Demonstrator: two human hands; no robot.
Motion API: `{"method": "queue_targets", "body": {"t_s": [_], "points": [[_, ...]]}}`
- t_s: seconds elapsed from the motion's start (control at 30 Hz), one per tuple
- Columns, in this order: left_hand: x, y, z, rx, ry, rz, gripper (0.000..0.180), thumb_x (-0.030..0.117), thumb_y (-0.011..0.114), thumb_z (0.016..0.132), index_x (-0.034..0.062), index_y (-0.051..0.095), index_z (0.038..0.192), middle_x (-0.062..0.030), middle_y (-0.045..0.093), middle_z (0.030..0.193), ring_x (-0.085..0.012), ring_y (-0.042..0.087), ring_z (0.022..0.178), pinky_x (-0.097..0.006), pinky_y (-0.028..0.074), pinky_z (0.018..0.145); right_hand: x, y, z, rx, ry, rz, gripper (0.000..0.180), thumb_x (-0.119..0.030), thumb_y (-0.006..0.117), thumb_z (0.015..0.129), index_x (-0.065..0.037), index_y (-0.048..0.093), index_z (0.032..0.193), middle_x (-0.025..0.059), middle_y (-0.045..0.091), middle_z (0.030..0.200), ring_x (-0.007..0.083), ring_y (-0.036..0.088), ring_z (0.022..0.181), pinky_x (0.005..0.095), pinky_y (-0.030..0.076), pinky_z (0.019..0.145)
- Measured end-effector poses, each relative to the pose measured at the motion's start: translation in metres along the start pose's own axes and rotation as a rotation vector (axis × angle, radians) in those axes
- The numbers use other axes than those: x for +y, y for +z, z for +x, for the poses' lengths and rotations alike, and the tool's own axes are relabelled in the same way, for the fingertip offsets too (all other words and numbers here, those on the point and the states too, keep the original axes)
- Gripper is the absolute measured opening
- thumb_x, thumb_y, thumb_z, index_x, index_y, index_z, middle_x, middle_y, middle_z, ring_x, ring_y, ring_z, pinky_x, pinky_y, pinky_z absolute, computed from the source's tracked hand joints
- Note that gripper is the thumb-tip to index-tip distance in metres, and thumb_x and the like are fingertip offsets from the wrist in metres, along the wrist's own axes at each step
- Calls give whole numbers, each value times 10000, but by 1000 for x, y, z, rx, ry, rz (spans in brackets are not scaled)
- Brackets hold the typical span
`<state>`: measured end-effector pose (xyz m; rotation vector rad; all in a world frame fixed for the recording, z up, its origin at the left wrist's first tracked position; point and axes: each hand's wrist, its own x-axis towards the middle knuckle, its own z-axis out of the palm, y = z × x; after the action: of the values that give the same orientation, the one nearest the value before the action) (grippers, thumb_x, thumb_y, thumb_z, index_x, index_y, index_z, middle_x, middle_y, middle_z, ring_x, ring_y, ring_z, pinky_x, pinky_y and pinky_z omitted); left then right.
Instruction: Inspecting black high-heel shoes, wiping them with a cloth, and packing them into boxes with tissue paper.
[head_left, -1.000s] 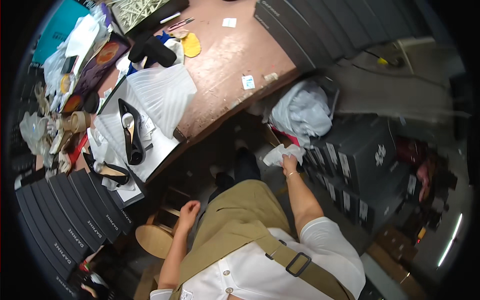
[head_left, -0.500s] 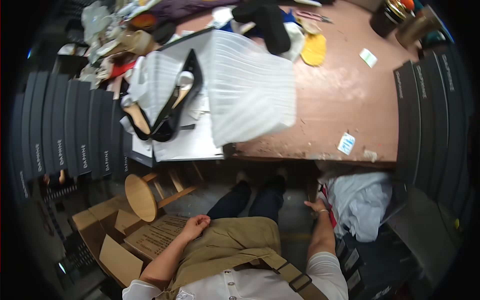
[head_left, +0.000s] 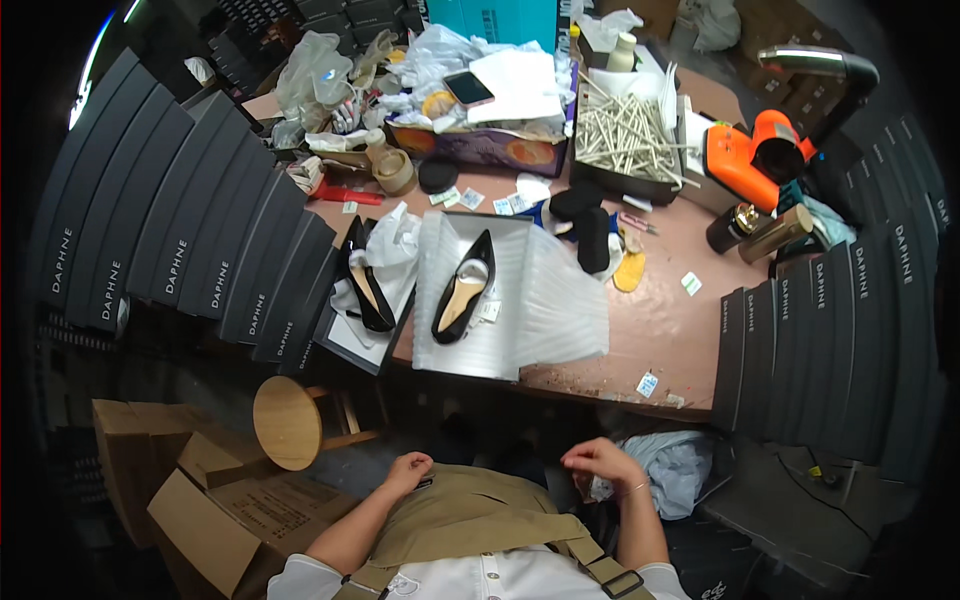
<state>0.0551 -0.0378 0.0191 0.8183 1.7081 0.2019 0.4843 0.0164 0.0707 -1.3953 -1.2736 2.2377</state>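
Note:
My left hand (head_left: 409,470) rests low by the left side of the khaki apron (head_left: 470,500), fingers curled in, with nothing visible in them. My right hand (head_left: 602,463) hovers in front of the table edge beside a pale plastic bag (head_left: 672,470), fingers loosely bent and apart from the thumb, holding nothing I can see. On the table, a black pointed shoe (head_left: 450,322) lies on white foam sheet (head_left: 565,325) over a box. Left of it, a second black shoe (head_left: 377,310) lies with white tissue (head_left: 392,240) in a dark box (head_left: 352,358). Neither hand touches the shoes.
Dark shoeboxes stand in rows at left (head_left: 200,210) and right (head_left: 810,350). Farther back are a box of white sticks (head_left: 625,135), an orange device (head_left: 740,165) and a phone (head_left: 468,88). A wooden stool (head_left: 287,423) and open carton (head_left: 215,515) stand below left.
The view has swung up, showing more of the table. My right hand has come up and inward from beside the plastic bag; my left hand stays by the apron.

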Motion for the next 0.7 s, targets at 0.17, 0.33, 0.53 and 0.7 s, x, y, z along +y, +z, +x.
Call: {"method": "queue_targets", "body": {"t_s": [0.17, 0.33, 0.53, 0.7], "points": [[-29, -37, 60, 145, 58, -40, 200, 213, 663, 856, 55, 682, 976, -50, 674, 819, -130, 629, 759, -280, 504, 708, -235, -43, 59, 622, -667, -611, 209, -156, 639, 868, 9, 661, 993, 87, 637, 798, 145, 601, 698, 261, 478, 613], [-34, -116, 104, 110, -23, -188, 167, 207, 634, 893, 58, 660, 963, -19, 645, 801, -122, 601, 696, -268, 491, 632, -371, -109, 216, 1072, -859, -1199, 434, -221, 672, 805, -42, 556, 1184, 159, 588, 1110, 315, 576, 978, 420, 462, 823], [-65, -173, 105, 161, -156, -288, 124, 146, 589, 910, 73, 640, 996, -24, 634, 826, -118, 625, 689, -257, 532, 591, -439, -153, 337, 1115, -174, -1780, 517, -493, 805, 562, -114, 696, 897, 55, 630, 973, 236, 563, 992, 457, 412, 833], [-63, -181, 116, 138, -196, -365, 207, 218, 629, 897, 52, 630, 1021, -16, 638, 801, -104, 608, 660, -238, 487, 562, -448, -174, 317, 990, -313, -1725, 345, -399, 728, 688, -80, 673, 808, 100, 656, 870, 291, 628, 850, 421, 478, 702]]}}
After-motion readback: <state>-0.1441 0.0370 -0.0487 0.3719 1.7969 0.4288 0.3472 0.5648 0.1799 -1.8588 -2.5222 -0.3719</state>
